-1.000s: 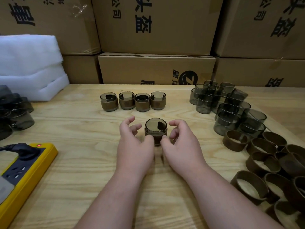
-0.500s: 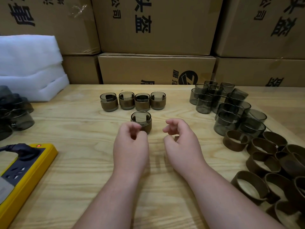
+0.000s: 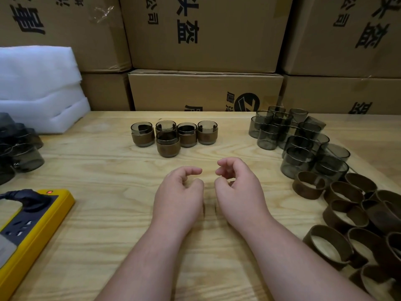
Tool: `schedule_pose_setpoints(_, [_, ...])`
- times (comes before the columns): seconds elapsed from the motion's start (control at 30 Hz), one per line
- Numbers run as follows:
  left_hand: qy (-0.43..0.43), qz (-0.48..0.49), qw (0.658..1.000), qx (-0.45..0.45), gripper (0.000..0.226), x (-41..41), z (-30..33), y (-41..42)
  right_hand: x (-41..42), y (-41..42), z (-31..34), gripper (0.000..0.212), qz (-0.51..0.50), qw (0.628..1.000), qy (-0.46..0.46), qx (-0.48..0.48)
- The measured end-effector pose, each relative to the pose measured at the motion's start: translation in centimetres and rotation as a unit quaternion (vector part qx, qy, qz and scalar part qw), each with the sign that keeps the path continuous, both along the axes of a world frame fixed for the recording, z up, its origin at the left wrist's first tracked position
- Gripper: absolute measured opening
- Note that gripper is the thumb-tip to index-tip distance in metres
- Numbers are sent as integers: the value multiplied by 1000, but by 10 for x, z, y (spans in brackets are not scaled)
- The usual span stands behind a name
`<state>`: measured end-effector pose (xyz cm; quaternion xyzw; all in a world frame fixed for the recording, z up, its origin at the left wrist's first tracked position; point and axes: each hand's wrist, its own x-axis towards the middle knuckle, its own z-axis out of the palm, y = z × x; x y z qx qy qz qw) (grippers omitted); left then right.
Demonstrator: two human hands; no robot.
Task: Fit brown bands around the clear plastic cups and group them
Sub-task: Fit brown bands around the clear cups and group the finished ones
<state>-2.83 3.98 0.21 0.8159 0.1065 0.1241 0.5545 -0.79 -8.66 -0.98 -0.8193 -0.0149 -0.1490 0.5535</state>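
Note:
Several banded cups stand in a row (image 3: 186, 133) at the table's middle back. One more banded cup (image 3: 168, 143) stands just in front of that row, touching it. My left hand (image 3: 180, 192) and my right hand (image 3: 238, 187) hover side by side below it, fingers loosely curled, both holding nothing. Bare smoky clear cups (image 3: 299, 140) cluster at the right back. Loose brown bands (image 3: 355, 213) lie in a pile at the right front.
A yellow power strip (image 3: 32, 227) with a black plug lies at the left front. More dark cups (image 3: 19, 148) sit at the left edge, white foam sheets (image 3: 39, 88) behind them. Stacked cardboard boxes (image 3: 204, 92) wall off the back of the wooden table (image 3: 108, 174).
The banded cup that both hands held a second ago now stands against the row at the back. My left hand let it go and drew back; both hands are now free.

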Motion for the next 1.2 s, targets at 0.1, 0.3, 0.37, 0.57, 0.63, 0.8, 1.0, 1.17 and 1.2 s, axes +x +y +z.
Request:
schedule_pose_setpoints(0.1, [5, -3, 1000, -3, 23, 1, -1, 1, 1, -2, 3, 29, -55, 997, -26, -40])
schedule_pose_setpoints(0.3, [7, -4, 1000, -11, 22, 1, -4, 2, 5, -18, 10, 38, -185, 982, -1, -37])
schedule_pose_setpoints(0.37, [9, -9, 1000, -16, 21, 1, -5, 2, 7, -24, 11, 46, -208, 977, 3, -40])
schedule_pose_setpoints(0.57, [3, -14, 1000, -21, 21, 2, -6, 3, 11, -33, 12, 53, -239, 968, 58, -45])
schedule_pose_setpoints(0.63, [-3, -14, 1000, -21, 21, 3, -6, 3, 11, -33, 11, 51, -239, 968, 59, -48])
schedule_pose_setpoints(0.8, [-13, -21, 999, -30, 22, 3, -6, 3, 10, -31, 9, 43, -229, 971, 35, -54])
schedule_pose_setpoints(1.0, [-9, -18, 999, -26, 22, 3, -7, 3, 9, -28, 11, 46, -217, 973, 48, -69])
schedule_pose_setpoints(1.17, [-5, -15, 1000, -27, 22, 2, -5, 2, 7, -21, 8, 25, -158, 985, 4, -70])
schedule_pose_setpoints(1.2, [-3, -16, 1000, -27, 22, 1, -5, 2, 6, -19, 8, 22, -137, 988, -5, -70])
